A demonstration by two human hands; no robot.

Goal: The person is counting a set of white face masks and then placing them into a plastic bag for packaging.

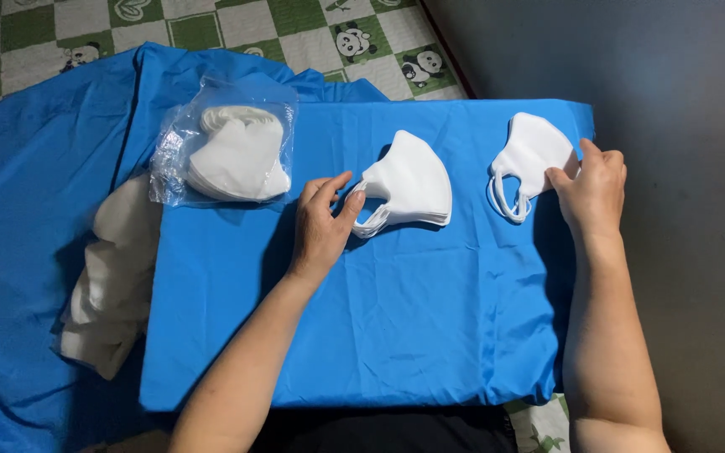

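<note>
At the far left we see loose blue cloth (27, 210) spread over a green and white checked mat (237, 21) with panda pictures. A crumpled off-white cloth (115, 277) lies in a fold of the blue cloth, just beside the left edge of the desk (396, 335), which is wrapped in smooth blue fabric.

On the desk's back left corner sits a clear plastic bag (224, 143) holding a bundle of white face masks, its left side hanging a little over the edge.

Next comes our left hand (322, 225), palm down on the blue cover. Its fingers are loosely curled and its thumb and forefinger are pinched at the ear loops of a stack of white masks (409, 183) lying near the middle of the desk. The stack is folded flat, fanned edges toward us, and rests on the cover rather than being lifted.

Further right, near the back right corner, a single white mask (530, 155) lies flat, well apart from the stack, its ear loops trailing toward the front left. Our right hand (593, 189) rests at the mask's right edge, fingers bent, the thumb and fingertips gripping that edge.

Beyond the desk on the right we see a plain grey floor (681, 126).
</note>
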